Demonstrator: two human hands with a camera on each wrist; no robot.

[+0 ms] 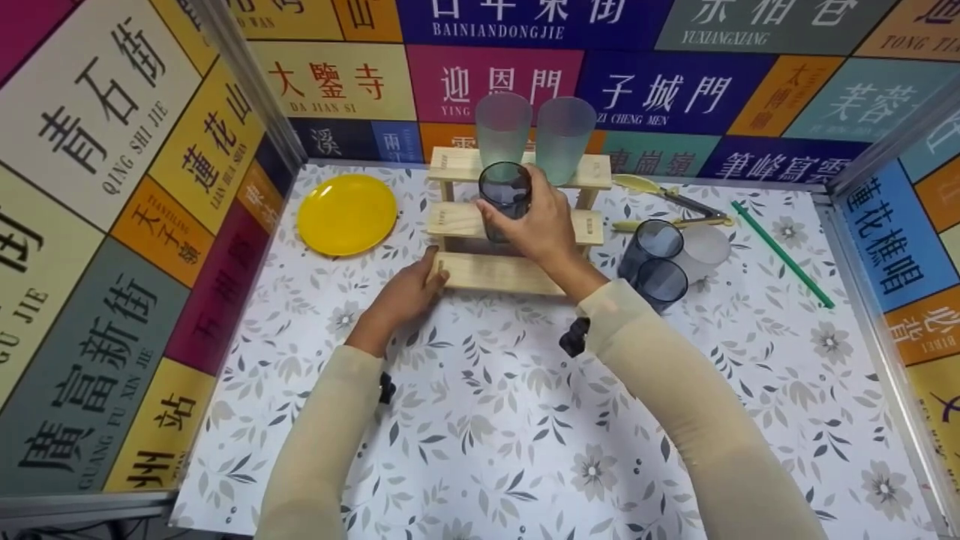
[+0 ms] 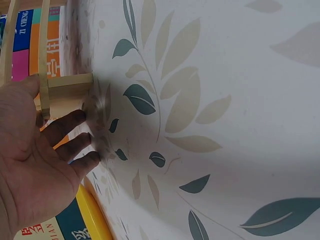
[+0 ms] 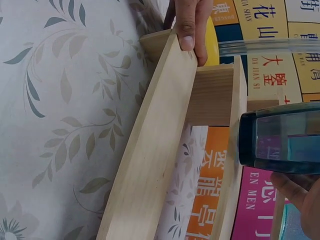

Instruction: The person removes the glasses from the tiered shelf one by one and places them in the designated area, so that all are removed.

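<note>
A tiered wooden rack (image 1: pixel 495 271) stands near the back wall. My left hand (image 1: pixel 409 292) grips the left end of its lowest step; in the right wrist view that thumb (image 3: pixel 187 40) lies on the board. With my right hand (image 1: pixel 544 225) I hold a dark blue-grey tumbler (image 1: pixel 501 184) upright at the middle step. The right wrist view has the tumbler's base (image 3: pixel 247 140) at that step's board, though whether it touches I cannot tell. Two frosted tumblers, one on the left (image 1: pixel 501 127) and one on the right (image 1: pixel 566 139), stand on the top step.
Right of the rack, two dark tumblers (image 1: pixel 661 285) stand beside a frosted tumbler (image 1: pixel 706 251). Behind them lie tongs (image 1: pixel 697 206) with yellowish ends. A green stick (image 1: pixel 784 255) lies farther right, and a yellow plate (image 1: pixel 346 215) sits to the left. Printed panels enclose the table.
</note>
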